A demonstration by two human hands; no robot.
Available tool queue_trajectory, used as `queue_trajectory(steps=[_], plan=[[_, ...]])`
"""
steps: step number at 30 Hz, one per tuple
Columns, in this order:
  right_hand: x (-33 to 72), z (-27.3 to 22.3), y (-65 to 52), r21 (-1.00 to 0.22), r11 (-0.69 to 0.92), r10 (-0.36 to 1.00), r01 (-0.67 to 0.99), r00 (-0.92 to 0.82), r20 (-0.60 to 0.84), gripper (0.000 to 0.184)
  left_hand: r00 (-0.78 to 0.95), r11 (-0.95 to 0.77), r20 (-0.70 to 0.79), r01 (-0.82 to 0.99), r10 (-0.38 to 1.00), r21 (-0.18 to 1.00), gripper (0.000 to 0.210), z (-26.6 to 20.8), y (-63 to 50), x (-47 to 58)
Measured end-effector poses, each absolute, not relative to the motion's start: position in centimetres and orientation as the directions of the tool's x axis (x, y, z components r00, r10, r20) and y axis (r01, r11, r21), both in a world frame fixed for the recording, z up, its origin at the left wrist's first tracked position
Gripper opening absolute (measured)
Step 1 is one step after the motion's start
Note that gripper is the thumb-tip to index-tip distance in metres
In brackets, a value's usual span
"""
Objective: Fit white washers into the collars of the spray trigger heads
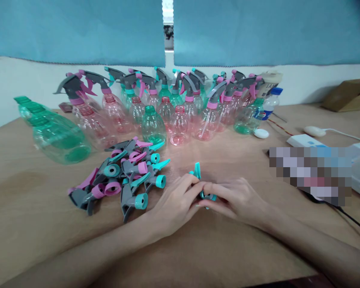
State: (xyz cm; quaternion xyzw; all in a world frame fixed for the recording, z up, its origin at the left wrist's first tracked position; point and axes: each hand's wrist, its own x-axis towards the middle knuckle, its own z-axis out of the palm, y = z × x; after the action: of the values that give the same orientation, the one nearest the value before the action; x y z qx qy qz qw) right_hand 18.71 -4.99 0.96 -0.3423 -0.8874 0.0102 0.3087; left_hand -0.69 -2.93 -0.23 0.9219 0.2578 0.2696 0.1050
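Plenty of sprayer-topped bottles [208, 122] line the back already, with open-necked bottles [180, 127] and a pile of loose heads [142, 168] left over — and here, right of that pile, left hand [178, 200] and right hand [235, 198] both pinch one turquoise-trimmed spray head [197, 171].

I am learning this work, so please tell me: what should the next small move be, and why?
Perhaps the right hand should adjust the turquoise collar while the left hand steadies the spray head: both hands meet around it, the right one at its collar.
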Motion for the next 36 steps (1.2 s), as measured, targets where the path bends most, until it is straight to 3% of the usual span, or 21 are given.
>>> queue_trajectory(steps=[6,12,24,36], plan=[[18.6,1.2,-4.7,-0.175,0.763,0.605,0.622,-0.592,0.533,0.037,0.721,-0.844,0.442,0.423,0.534,0.330,0.028,-0.3,-2.9,-0.6],[18.4,1.0,-4.9,-0.238,0.709,0.653,0.664,-0.491,0.576,0.038,0.745,-0.840,0.395,0.428,0.537,0.334,0.022,-0.1,-3.0,-0.5],[18.5,0.9,-4.9,-0.241,0.754,0.610,0.611,-0.515,0.602,0.038,0.752,-0.858,0.416,0.425,0.512,0.287,0.027,0.2,-3.1,-0.5],[19.0,0.2,-5.4,-0.649,0.557,0.830,0.519,-0.355,0.429,0.022,0.689,-0.809,0.428,0.460,0.585,0.366,0.024,0.0,-2.6,-0.7]])
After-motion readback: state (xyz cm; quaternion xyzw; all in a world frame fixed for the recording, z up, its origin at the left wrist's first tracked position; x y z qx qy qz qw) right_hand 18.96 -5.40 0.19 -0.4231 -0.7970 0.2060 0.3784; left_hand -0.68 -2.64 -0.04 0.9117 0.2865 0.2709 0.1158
